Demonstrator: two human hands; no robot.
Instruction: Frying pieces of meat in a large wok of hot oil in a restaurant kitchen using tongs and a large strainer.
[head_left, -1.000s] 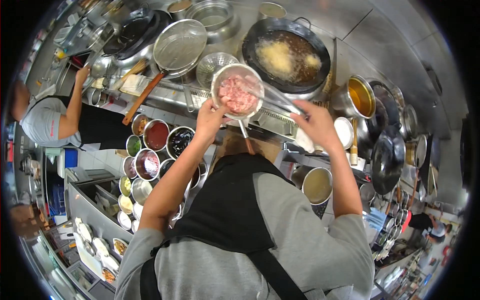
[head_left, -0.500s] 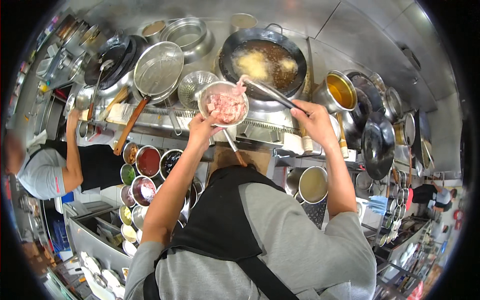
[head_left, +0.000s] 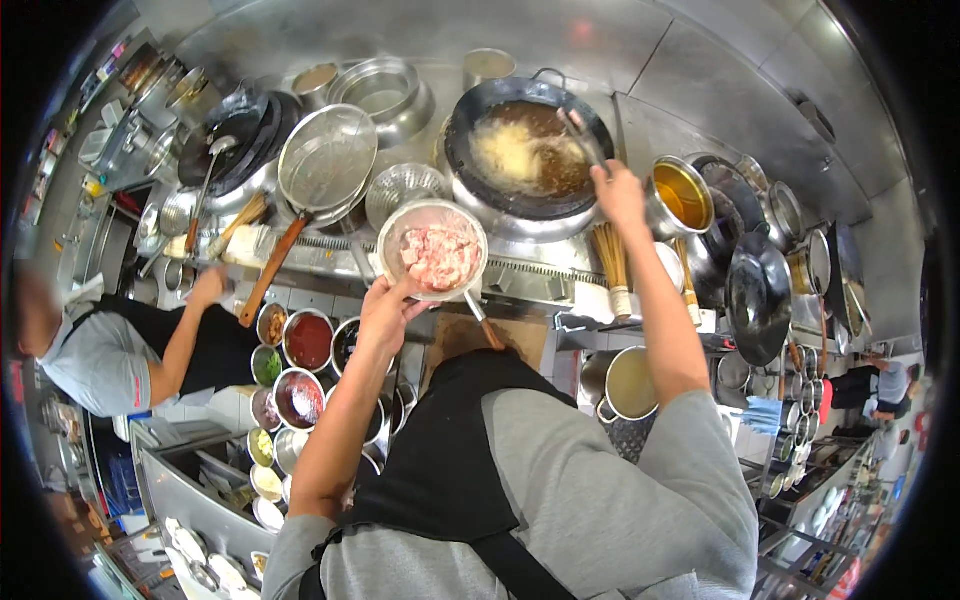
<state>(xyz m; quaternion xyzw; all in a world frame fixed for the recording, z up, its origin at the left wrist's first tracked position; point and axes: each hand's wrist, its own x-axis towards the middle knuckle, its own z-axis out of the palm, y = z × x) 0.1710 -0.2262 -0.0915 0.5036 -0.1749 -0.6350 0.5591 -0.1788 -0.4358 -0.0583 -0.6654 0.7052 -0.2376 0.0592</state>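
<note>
My left hand (head_left: 386,310) holds a steel bowl (head_left: 393,232) of pink raw meat pieces (head_left: 438,257) above the counter's front edge. My right hand (head_left: 617,192) grips metal tongs (head_left: 580,135) whose tips reach over the black wok (head_left: 470,180) of bubbling brown oil, where pale battered pieces (head_left: 510,152) fry. The bowl is lower and to the left of the wok.
A wire skimmer with a wooden handle (head_left: 325,160) and a perforated strainer (head_left: 403,190) lie left of the wok. A pot of yellow oil (head_left: 682,196) stands right. Sauce bowls (head_left: 308,340) sit below left. Another person in grey (head_left: 110,355) works at the left.
My right hand has carried the tongs from the bowl up over the wok. The bowl in my left hand has dropped lower and toward me.
</note>
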